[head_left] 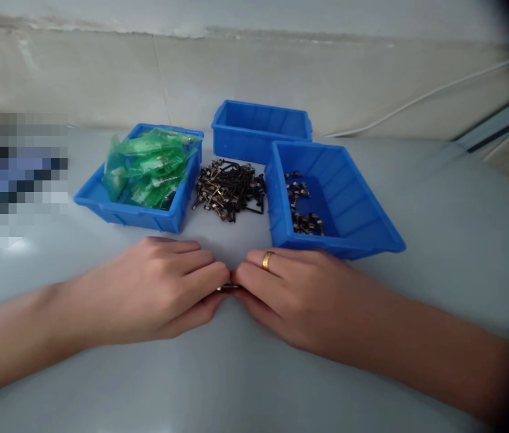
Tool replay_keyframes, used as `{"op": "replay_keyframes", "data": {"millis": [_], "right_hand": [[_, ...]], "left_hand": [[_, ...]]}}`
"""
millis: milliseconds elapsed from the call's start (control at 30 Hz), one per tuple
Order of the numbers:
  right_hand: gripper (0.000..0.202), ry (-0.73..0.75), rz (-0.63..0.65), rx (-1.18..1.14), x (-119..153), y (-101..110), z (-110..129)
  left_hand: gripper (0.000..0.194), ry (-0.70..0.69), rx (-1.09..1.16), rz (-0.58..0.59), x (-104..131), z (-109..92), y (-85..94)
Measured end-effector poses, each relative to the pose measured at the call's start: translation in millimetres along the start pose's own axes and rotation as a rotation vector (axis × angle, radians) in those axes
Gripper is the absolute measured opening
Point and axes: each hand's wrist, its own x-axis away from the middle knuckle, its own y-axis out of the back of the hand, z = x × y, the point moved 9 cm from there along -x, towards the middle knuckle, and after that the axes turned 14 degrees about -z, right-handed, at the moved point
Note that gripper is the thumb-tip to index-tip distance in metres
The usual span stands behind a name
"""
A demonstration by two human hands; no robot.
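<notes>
Where the left grip meets the right grip, both pinch metal hardware.

The grey surface carries a left bin, a rear bin and a right bin, all blue, and a heap of small hardware

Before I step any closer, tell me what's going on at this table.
A person has both hands together, the left hand and right hand pinching a small metal part between their fingertips; its details are too small to make out. Just beyond lies a loose pile of metal parts. The left blue bin holds green plastic bags, the right blue bin has some small metal pieces in it, and a third blue bin stands behind.
</notes>
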Motion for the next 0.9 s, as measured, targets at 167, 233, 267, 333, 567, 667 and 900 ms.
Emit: {"op": "replay_keyframes", "data": {"millis": [167,233,267,333,567,667,900], "right_hand": [[0.010,-0.005,0.021,0.001,0.5,-0.6,-0.2],[0.011,-0.008,0.023,0.001,0.7,-0.8,-0.7],[0.011,-0.010,0.024,0.000,0.8,-1.0,-1.1],[0.010,-0.009,0.026,-0.004,0.7,-1.6,-1.3],[0.009,0.000,0.030,-0.003,1.8,-1.9,0.0],[0.010,-0.005,0.023,-0.003,2.4,-1.0,0.0],[0.010,-0.008,0.019,-0.001,0.5,-1.1,-0.8]], "left_hand": [[0.034,0.000,-0.010,0.000,-0.4,0.4,0.6],[0.034,0.002,-0.015,0.003,-0.5,1.0,0.4],[0.034,0.002,-0.015,0.001,-0.6,1.2,0.5],[0.034,0.002,-0.012,0.003,-0.4,1.5,0.2],[0.031,0.014,0.008,0.013,1.6,2.5,-1.6],[0.031,0.018,0.010,0.016,2.0,2.6,-2.3],[0.031,0.014,0.012,0.013,2.3,1.6,-2.7]]}}
